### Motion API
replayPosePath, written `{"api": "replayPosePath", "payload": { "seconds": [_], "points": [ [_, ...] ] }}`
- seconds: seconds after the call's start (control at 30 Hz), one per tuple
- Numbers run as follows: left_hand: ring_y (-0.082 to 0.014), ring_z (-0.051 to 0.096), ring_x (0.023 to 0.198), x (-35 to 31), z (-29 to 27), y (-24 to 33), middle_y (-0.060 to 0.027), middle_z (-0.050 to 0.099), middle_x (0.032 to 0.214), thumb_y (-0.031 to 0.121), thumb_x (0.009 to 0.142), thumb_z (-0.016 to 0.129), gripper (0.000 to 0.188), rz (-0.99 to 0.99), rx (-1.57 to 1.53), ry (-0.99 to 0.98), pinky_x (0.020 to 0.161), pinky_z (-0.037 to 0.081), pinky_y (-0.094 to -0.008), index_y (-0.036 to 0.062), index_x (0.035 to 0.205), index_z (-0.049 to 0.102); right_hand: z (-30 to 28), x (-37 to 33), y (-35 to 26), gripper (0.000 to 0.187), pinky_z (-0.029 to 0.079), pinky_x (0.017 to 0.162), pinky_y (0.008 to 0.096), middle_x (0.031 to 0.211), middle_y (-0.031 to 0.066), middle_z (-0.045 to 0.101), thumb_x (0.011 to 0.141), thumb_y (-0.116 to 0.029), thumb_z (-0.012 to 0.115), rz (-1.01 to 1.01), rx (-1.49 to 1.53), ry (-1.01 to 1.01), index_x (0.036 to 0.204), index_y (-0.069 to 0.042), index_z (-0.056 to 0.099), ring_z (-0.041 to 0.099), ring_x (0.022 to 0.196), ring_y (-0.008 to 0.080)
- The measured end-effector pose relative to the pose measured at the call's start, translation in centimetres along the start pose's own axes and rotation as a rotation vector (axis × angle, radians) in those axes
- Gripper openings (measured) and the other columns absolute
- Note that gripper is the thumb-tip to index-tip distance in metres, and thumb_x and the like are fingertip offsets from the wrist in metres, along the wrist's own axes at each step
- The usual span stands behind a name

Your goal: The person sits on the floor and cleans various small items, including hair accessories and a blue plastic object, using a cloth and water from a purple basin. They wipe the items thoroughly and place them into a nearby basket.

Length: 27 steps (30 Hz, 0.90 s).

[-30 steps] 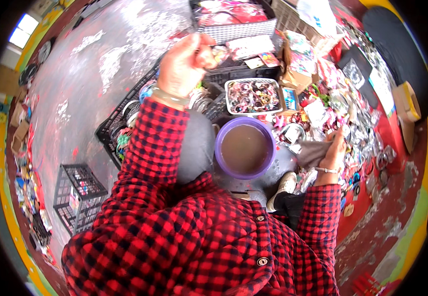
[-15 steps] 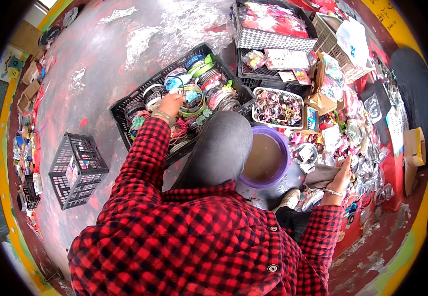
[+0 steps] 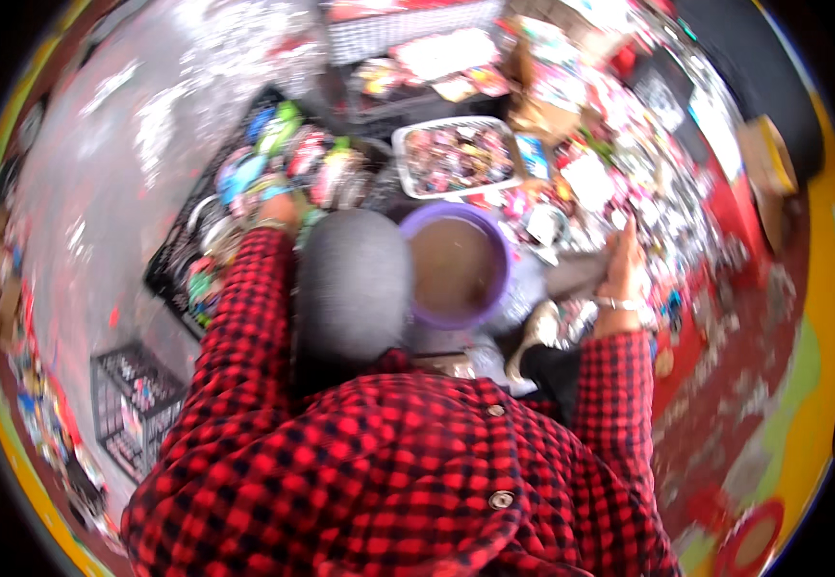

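My left hand [image 3: 281, 209] reaches into a black plastic crate [image 3: 172, 252] packed with colourful headbands [image 3: 244, 173]. It is over the headbands at the crate's right side, and its fingers are too smeared to tell their grip. Out to the right, my right hand [image 3: 626, 269] has its fingers stretched away from me, above a heap of small packaged goods [image 3: 667, 231]. A grey cloth-like piece [image 3: 576, 276] lies against its thumb side; whether the hand grips it is unclear. Between my arms stands a purple basin [image 3: 504, 279] of murky brown water.
Beyond the basin is a white basket [image 3: 403, 163] of hair ties, with black crates [image 3: 340, 48] behind. An empty-looking black crate [image 3: 138, 404] stands left of my sleeve. My bent grey knee [image 3: 352, 288] lies between the headband crate and basin. Cartons [image 3: 768, 159] stand at far right.
The whole view has swung right and blurred, so things appear further left. My left hand is still at the headbands; the dark band it held up no longer shows. My right hand remains beside the grey piece.
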<state>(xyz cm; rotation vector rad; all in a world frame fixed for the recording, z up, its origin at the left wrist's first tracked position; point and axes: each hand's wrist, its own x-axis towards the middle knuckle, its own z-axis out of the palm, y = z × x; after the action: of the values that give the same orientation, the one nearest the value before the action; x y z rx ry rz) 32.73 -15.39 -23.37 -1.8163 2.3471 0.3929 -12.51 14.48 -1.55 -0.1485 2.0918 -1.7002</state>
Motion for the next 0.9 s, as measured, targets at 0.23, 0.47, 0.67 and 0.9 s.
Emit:
{"api": "replayPosePath", "payload": {
  "seconds": [0.23,0.47,0.67,0.9],
  "points": [
    [-0.0327,0.061,0.081,1.4,-2.5,-2.1,-0.0177,0.063,0.085,0.017,0.085,0.04,0.03,0.402,0.526,-0.022,0.076,0.047,-0.0432,0.0019,0.084,0.065,-9.9,1.2,-5.8,0.037,0.04,0.055,0.0241,0.062,0.001,0.05,0.083,-0.041,0.058,-0.216,0.589,-0.017,0.065,-0.009,0.052,0.047,0.058,0.012],
    [-0.0391,0.056,0.074,-4.1,-16.7,14.3,-0.0232,0.058,0.077,0.028,0.086,0.049,0.029,0.54,-0.249,0.406,0.064,0.043,-0.042,0.0017,0.083,0.061,-18.4,4.5,-2.4,0.016,0.045,0.075,0.0335,0.082,0.0029,0.058,0.069,-0.007,0.068,-0.248,0.671,0.034,0.081,-0.009,0.058,0.055,0.08,0.0184],
    [-0.0108,0.061,0.082,-12.5,-26.1,30.2,-0.0075,0.066,0.089,0.02,0.09,0.051,0.025,0.809,-1.049,0.047,0.072,0.046,-0.0224,-0.0009,0.099,0.062,-14.4,8.4,-0.3,0.021,0.048,0.068,0.0329,0.09,0.0093,0.063,0.064,-0.002,0.055,-0.004,0.32,-0.251,0.084,-0.004,0.06,0.058,0.074,0.0211],
    [-0.0099,0.059,0.072,-13.9,-16.7,36.3,-0.005,0.064,0.074,0.02,0.09,0.052,0.026,0.889,-1.012,-0.164,0.065,0.047,-0.0238,-0.0028,0.087,0.063,-5.1,14.3,8.9,0.019,0.049,0.074,0.0351,0.09,0.0128,0.065,0.07,-0.013,0.06,-0.57,-1.729,-0.924,0.085,-0.003,0.066,0.062,0.082,0.0268]
  ]
}}
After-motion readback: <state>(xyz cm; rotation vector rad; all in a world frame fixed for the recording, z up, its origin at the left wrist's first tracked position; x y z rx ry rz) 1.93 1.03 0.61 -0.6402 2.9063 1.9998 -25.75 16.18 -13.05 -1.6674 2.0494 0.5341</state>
